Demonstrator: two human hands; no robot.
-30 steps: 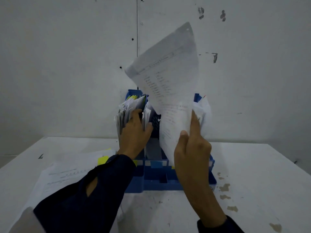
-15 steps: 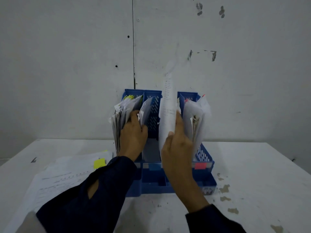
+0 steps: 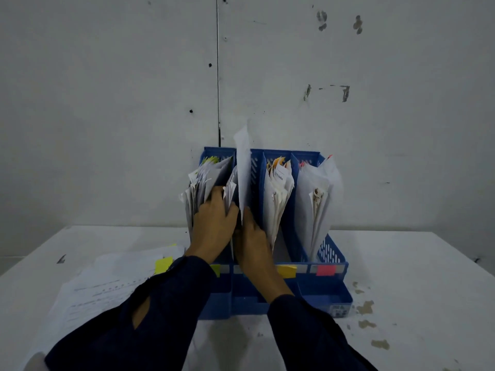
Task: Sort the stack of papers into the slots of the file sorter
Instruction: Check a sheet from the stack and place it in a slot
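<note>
Your left hand (image 3: 214,226) sits at centre frame, fingers extended and pushed in among the papers of the two leftmost slots of the blue file sorter (image 3: 332,255), holding the leftmost bundle (image 3: 199,183) aside; whether the fingers grip anything cannot be told. Your right hand (image 3: 253,236) is immediately to its right, the two hands touching or nearly so, thumb up and fingers pinching the lower edge of a single sheet (image 3: 243,167). That sheet stands upright, edge-on, in the second slot from the left, its top rising above the sorter's back wall. Both forearms, in dark sleeves, enter from the bottom of the frame and converge on the sorter. The third slot (image 3: 278,188) and fourth slot (image 3: 316,194) hold papers. The remaining stack of papers (image 3: 107,285) lies flat at lower left on the white table (image 3: 415,277), partly under your left sleeve (image 3: 134,330).
</note>
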